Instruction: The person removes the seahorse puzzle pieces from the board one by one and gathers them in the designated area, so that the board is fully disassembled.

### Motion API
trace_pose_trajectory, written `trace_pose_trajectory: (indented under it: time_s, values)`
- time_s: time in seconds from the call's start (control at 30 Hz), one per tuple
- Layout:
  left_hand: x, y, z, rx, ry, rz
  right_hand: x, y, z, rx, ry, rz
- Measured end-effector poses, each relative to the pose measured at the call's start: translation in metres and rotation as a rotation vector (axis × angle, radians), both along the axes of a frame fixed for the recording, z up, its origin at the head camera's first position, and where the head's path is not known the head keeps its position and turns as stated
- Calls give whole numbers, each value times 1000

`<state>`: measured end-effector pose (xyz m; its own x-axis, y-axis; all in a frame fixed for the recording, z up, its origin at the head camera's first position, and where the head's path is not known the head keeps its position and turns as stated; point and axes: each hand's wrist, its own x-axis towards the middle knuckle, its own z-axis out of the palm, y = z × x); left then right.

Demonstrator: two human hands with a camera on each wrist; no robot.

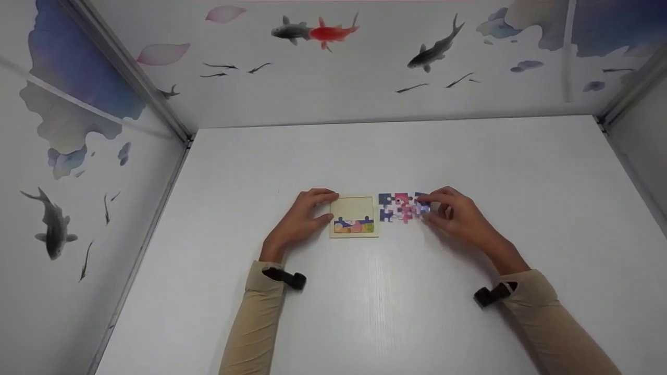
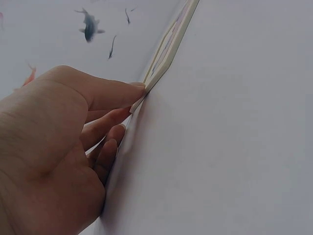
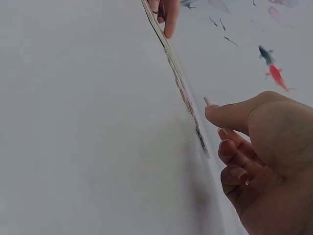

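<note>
A square wooden puzzle tray [image 1: 354, 236] lies on the white table. Its bottom row is filled with colourful fitted pieces [image 1: 356, 227], while bare wood shows above them. My left hand [image 1: 305, 219] holds the tray by its left side, thumb on the left edge and index finger at the top left corner. Right of the tray, several loose jigsaw pieces [image 1: 386, 199] in blue and pink lie side by side. My right hand [image 1: 464, 213] pinches a puzzle piece [image 3: 206, 101] between thumb and fingers, raised over the right end of this group. Its printed face is mostly hidden.
The white table [image 1: 333, 312] stretches around the tray on all sides. A back wall [image 1: 365, 99] and a left wall [image 1: 47, 172], printed with fish and leaves, border it. Each sleeve carries a black wrist camera [image 1: 286, 278].
</note>
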<state>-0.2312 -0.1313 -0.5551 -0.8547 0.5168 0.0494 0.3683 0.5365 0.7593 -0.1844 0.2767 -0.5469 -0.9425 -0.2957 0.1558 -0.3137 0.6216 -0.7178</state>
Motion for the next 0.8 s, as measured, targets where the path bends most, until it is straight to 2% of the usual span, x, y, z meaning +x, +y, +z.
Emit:
trace_pose_trajectory:
  time_s: [0.27,0.8]
  values:
    - [0,0,-2,13,-19,13,2,10,-5,29,-91,12]
    - [1,-1,-1,-1,-11,4,2,10,-6,21,-86,11]
